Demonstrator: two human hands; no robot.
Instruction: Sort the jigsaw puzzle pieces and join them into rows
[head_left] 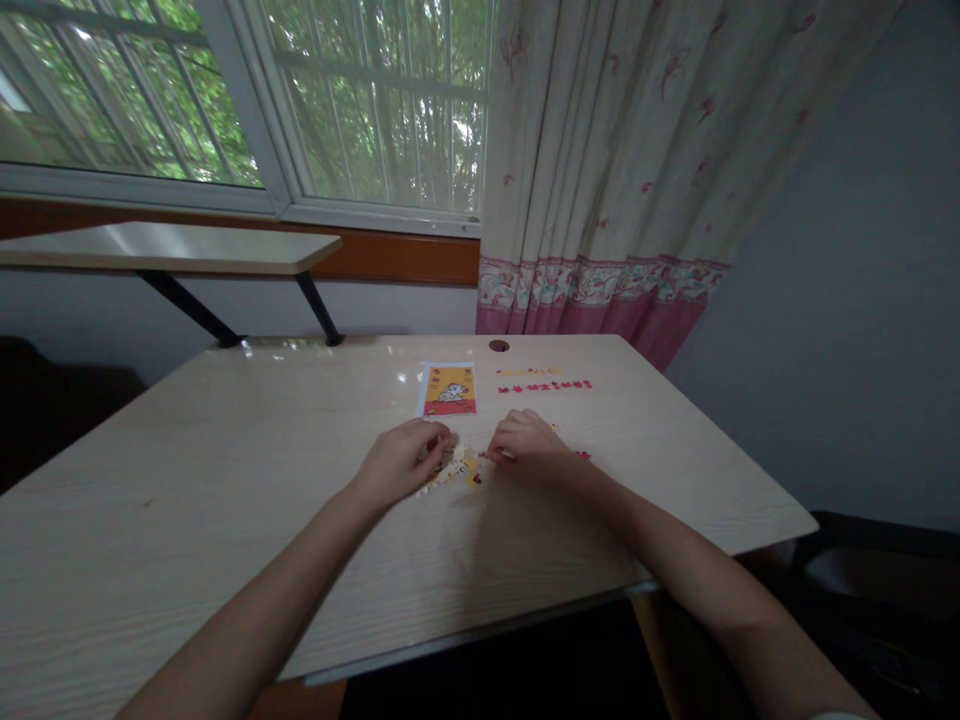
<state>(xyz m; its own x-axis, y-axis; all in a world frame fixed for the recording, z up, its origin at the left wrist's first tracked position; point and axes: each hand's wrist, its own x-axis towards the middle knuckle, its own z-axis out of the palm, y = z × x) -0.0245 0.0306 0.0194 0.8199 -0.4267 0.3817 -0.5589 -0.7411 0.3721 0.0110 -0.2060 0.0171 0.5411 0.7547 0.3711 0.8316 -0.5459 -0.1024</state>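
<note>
Both my hands rest on a pale wooden table (225, 480) around a small cluster of joined puzzle pieces (459, 466), white and yellow with red marks. My left hand (405, 455) has its fingers curled, pressing on the left side of the cluster. My right hand (525, 438) is curled too, its fingertips pinching a small piece at the cluster's right edge. A yellow and red picture card (448, 389) showing a white animal lies just beyond the hands. Rows of loose red pieces (545, 385) and yellow pieces (529, 371) lie further back on the right.
A round cable hole (499, 345) sits at the table's far edge. Behind it stand a barred window (247, 100), a wall shelf (165, 247) on black brackets, and a cream curtain (637, 170) with a pink hem. A few red pieces (583, 455) lie beside my right wrist.
</note>
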